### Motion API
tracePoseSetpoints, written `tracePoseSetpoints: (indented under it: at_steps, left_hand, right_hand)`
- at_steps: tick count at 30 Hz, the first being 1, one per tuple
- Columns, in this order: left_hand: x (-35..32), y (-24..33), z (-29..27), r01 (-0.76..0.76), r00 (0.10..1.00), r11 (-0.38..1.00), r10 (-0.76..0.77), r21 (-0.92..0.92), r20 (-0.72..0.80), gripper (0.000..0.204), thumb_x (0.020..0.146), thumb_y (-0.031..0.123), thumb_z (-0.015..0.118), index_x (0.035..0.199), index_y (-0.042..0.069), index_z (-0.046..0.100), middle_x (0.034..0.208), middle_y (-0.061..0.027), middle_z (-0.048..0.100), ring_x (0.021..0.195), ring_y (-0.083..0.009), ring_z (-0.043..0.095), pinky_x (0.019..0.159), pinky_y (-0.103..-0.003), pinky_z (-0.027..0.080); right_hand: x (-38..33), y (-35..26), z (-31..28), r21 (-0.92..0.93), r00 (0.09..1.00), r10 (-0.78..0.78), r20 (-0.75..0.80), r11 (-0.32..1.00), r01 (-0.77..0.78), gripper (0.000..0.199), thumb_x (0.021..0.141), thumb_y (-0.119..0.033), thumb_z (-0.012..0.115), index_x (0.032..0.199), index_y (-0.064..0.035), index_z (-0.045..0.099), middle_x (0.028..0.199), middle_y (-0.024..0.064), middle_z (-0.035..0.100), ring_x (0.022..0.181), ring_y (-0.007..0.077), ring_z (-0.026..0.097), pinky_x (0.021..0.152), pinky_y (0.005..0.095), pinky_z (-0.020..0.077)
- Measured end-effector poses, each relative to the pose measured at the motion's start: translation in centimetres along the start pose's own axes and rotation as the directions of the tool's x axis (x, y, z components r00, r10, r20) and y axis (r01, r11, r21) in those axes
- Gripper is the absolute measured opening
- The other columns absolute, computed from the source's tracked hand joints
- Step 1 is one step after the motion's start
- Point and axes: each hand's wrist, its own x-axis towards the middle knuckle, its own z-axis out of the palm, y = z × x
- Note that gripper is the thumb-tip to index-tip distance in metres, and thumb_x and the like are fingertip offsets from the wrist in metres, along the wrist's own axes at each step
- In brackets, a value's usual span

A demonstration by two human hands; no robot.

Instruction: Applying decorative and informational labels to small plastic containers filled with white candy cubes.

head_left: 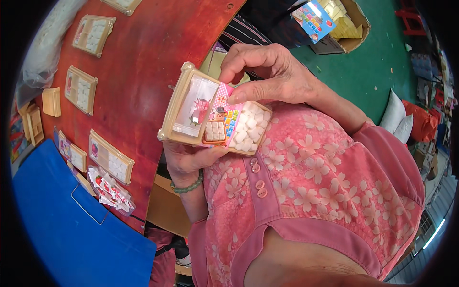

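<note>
A beige plastic tray (173,103) with two compartments is held up in front of my chest. My left hand (188,161), with a green bead bracelet at its wrist, grips the tray from beneath, its fingers partly hidden. A clear packet (193,107) with a red strawberry print lies in one compartment. Small white pieces (249,125) fill the other. Across the middle sits a pink printed card band (233,115). My right hand (282,76) pinches this band's upper edge, thumb on its face and the index finger curled behind.
On the red table (138,57) lie several similar filled trays (81,89). A clear bag of strawberry-print packets (111,190) rests near a blue board (81,225). An open carton (351,28) with a blue printed box stands on the green floor. Plastic wrap (45,48) lies far left.
</note>
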Motion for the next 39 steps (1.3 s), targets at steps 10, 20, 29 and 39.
tracePoseSetpoints:
  at_steps: [10,20,29,39]
  left_hand:
    - [1.2,1.5,0.3,0.099,0.993,0.995,-0.101,0.03,0.067,0.068,0.057,-0.009,0.083,0.12,-0.008,0.056,0.108,-0.0134,0.066,0.1,-0.0175,0.062,0.087,-0.03,0.05]
    - [3.2,1.2,-1.8,-0.118,0.93,0.987,0.071,0.109,0.361,0.04,0.063,0.005,0.084,0.098,-0.005,0.067,0.102,-0.0132,0.066,0.092,-0.0175,0.064,0.079,-0.029,0.05]
    - [4.4,5.0,0.6,-0.203,0.896,0.856,-0.034,0.476,0.442,0.017,0.073,-0.007,0.066,0.088,-0.001,0.07,0.094,-0.014,0.067,0.084,-0.0241,0.068,0.074,-0.03,0.053]
    - [5.7,4.8,0.0,-0.231,0.897,0.873,0.02,0.429,0.442,0.027,0.072,-0.004,0.07,0.098,-0.004,0.067,0.092,-0.0158,0.068,0.079,-0.0231,0.068,0.071,-0.029,0.053]
  right_hand:
    - [-0.3,-2.9,0.9,0.266,0.949,0.297,0.104,0.912,-0.314,0.022,0.092,-0.004,0.055,0.111,0.0069,0.059,0.103,0.008,0.065,0.094,0.0098,0.06,0.084,0.0238,0.0469]
    - [-0.2,-1.1,0.4,0.359,0.962,0.191,0.194,0.899,-0.251,0.03,0.09,-0.005,0.06,0.116,0.0078,0.058,0.108,0.0103,0.066,0.1,0.0133,0.06,0.089,0.0264,0.0463]
    - [0.2,-0.2,-1.3,0.278,0.958,-0.149,0.244,0.957,0.078,0.023,0.084,-0.02,0.065,0.082,0.002,0.062,0.077,0.017,0.063,0.066,0.0293,0.059,0.061,0.0381,0.0489]
    - [-0.3,0.7,-1.4,0.189,0.982,-0.17,0.079,0.97,0.153,0.027,0.087,-0.024,0.061,0.081,0.002,0.062,0.073,0.0176,0.064,0.063,0.029,0.061,0.061,0.0368,0.05]
